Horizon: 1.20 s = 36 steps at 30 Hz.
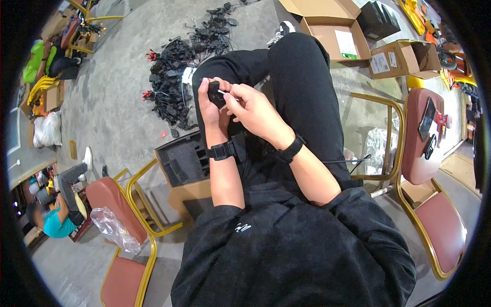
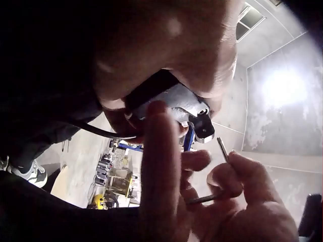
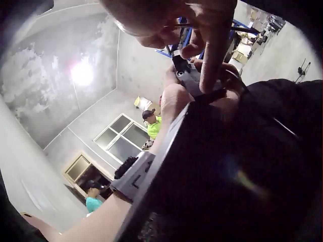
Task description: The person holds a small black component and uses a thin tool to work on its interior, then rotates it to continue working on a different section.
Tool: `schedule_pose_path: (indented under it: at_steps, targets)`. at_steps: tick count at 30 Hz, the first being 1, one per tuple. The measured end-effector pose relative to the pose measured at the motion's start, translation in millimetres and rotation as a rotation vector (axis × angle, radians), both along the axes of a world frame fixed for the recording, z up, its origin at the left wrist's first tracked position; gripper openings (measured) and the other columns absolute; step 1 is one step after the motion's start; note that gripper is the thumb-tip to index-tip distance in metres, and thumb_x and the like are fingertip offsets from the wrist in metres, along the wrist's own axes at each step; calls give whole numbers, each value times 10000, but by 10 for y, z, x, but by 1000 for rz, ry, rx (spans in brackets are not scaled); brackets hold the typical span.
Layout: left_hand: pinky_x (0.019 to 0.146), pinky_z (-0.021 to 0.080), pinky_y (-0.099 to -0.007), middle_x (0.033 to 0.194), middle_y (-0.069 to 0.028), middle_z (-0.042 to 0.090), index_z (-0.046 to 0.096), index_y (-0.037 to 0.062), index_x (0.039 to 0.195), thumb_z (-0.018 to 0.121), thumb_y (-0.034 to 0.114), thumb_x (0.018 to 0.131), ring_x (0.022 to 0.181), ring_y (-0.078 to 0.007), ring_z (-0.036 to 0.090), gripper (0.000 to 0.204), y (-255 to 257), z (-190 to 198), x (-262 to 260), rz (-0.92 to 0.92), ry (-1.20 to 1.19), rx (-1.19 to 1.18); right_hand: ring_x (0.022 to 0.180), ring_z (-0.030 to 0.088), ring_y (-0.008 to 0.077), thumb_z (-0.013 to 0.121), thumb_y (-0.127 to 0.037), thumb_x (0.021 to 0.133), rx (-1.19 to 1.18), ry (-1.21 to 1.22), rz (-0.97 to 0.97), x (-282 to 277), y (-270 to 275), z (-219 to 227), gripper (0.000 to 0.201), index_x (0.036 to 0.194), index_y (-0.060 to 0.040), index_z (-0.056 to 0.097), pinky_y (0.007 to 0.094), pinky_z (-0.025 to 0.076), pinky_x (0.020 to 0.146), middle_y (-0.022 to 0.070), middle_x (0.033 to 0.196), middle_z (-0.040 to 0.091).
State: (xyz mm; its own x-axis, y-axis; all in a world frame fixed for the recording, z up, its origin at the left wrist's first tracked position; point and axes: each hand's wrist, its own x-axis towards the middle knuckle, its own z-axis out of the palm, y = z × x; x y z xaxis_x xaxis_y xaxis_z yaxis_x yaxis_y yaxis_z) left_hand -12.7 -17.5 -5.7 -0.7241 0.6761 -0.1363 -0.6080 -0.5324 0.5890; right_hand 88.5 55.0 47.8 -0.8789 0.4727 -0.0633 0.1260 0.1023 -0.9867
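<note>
My left hand (image 1: 210, 113) grips a small black plastic device (image 1: 215, 95) above my lap, its fingers wrapped round the back. In the left wrist view the device (image 2: 174, 98) shows a round screw hole near one end, and a dark cable (image 2: 96, 132) runs off beside it. My right hand (image 1: 258, 113) pinches a thin metal rod (image 2: 222, 147), which looks like a hex key, between thumb and fingers. The rod's tip stands just off the device's end in that view. One finger (image 2: 160, 146) of the right hand reaches across the device's face.
A heap of black cabled devices (image 1: 171, 87) lies on the floor ahead to the left. Beside my left arm stands an open box (image 1: 179, 161). Chairs (image 1: 115, 204) flank me, the right chair (image 1: 422, 138) bearing a phone. Cardboard boxes (image 1: 332, 30) lie ahead right. A person (image 1: 59, 222) sits far left.
</note>
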Motion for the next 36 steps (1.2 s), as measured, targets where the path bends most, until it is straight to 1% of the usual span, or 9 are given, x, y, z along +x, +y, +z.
schedule_pose_path:
  at_steps: [2, 5, 8, 21, 23, 26, 33, 35, 36]
  targets:
    - [643, 419, -301, 737, -61, 464, 451, 83, 797, 479, 325, 947, 688, -171, 453, 286, -15, -9, -8, -31, 2, 24, 805, 591, 353, 571, -179, 889, -32, -6, 5, 1, -5, -35, 188, 854, 4, 557, 413, 486, 716, 173, 872, 555]
    - [634, 409, -303, 725, -62, 465, 443, 80, 781, 476, 321, 949, 669, -169, 439, 296, 10, -11, -14, -10, 45, 14, 730, 557, 302, 571, -146, 892, 245, 170, -5, 9, -35, -99, 182, 849, 28, 538, 342, 466, 671, 137, 844, 509]
    - [640, 409, -313, 702, -67, 471, 434, 77, 761, 477, 303, 948, 676, -179, 447, 296, 5, -1, -19, -30, 82, 7, 821, 572, 325, 585, -151, 885, 348, 127, 37, 8, -46, -100, 172, 849, 14, 557, 384, 474, 738, 155, 940, 519]
    - [601, 441, -268, 702, -76, 536, 507, 24, 748, 485, 328, 932, 670, -163, 523, 356, 0, -142, -71, -1, 135, -72, 841, 591, 327, 613, -141, 856, 509, 36, 42, -12, -6, -95, 154, 850, 11, 591, 393, 489, 751, 145, 977, 555]
    - [675, 428, -321, 721, -67, 479, 429, 88, 755, 481, 303, 949, 695, -185, 475, 294, -16, -167, -87, -33, 152, -77, 844, 592, 324, 620, -142, 849, 537, 54, 35, -20, -5, -114, 153, 847, 11, 606, 395, 489, 759, 144, 982, 557]
    - [589, 440, -254, 704, -75, 546, 517, 18, 767, 488, 301, 934, 655, -149, 533, 330, 7, -176, -75, 18, 121, -99, 800, 583, 336, 621, -174, 831, 629, 183, -36, -33, 5, -129, 166, 825, -10, 598, 427, 476, 703, 154, 857, 549]
    - [557, 437, -245, 699, -62, 533, 505, 31, 769, 487, 309, 936, 621, -141, 523, 324, -8, -73, -19, -11, 133, -72, 802, 586, 332, 621, -189, 838, 520, 169, -19, -16, -26, -83, 178, 810, -14, 604, 416, 482, 703, 155, 878, 556]
    - [568, 441, -254, 705, -56, 523, 483, 51, 755, 488, 315, 935, 634, -144, 518, 319, -20, -87, -16, -27, 94, -43, 777, 594, 340, 609, -198, 851, 287, 79, 15, -17, -33, -63, 191, 816, -11, 596, 417, 481, 679, 170, 867, 573]
    - [657, 426, -307, 709, -54, 455, 421, 78, 747, 472, 314, 942, 667, -163, 451, 311, -21, -53, -9, -22, 93, -56, 777, 594, 340, 609, -198, 851, 287, 84, 17, -25, -25, -44, 191, 816, -11, 596, 417, 481, 679, 170, 867, 573]
